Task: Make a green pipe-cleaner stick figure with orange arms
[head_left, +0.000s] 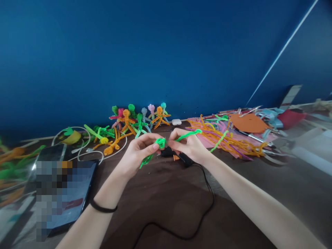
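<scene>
A green coil is pinched between thumb and fingers of the left hand, above the middle of the surface. A green strand is pinched by the right hand, just beside it. Fuzzy figures are grouped at the far side; a tablet is seen at left.
</scene>
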Demonstrator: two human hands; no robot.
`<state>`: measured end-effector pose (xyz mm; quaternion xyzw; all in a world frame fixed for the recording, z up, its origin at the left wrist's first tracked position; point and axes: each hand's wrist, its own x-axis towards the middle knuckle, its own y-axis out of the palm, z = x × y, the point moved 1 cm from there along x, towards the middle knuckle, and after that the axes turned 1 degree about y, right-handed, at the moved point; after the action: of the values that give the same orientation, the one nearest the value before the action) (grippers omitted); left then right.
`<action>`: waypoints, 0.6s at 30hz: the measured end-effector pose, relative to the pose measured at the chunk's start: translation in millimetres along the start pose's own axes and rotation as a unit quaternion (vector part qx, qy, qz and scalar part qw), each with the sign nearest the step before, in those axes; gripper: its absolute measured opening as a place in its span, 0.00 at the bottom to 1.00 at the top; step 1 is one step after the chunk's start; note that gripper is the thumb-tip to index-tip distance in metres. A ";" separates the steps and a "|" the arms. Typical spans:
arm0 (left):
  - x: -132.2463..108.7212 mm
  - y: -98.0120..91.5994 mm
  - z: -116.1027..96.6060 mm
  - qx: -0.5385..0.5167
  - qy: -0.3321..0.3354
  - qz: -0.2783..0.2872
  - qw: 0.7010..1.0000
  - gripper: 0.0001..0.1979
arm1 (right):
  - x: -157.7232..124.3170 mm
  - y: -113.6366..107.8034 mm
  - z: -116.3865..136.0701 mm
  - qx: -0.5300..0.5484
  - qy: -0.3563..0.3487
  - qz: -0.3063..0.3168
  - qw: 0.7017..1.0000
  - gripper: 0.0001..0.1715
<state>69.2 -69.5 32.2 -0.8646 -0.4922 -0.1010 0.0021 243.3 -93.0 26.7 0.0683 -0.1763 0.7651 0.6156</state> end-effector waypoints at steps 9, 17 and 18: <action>3.7 -3.4 7.3 -0.125 -0.045 -0.011 0.991 0.10 | 0.7 -2.4 -0.3 -0.091 -0.024 -0.014 0.995 0.09; 8.5 -14.8 16.4 -0.199 -0.039 -0.042 0.978 0.11 | 6.1 -20.5 -16.1 -0.500 0.264 -0.004 0.825 0.25; 8.4 -15.6 16.9 -0.203 -0.044 -0.047 0.977 0.11 | 5.8 -21.3 -19.8 -0.513 0.287 0.025 0.808 0.27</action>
<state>63.0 -52.6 15.7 -0.8267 -0.5010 -0.1607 -0.1996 264.8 -76.9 14.2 -0.4852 -0.3601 0.5628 0.5641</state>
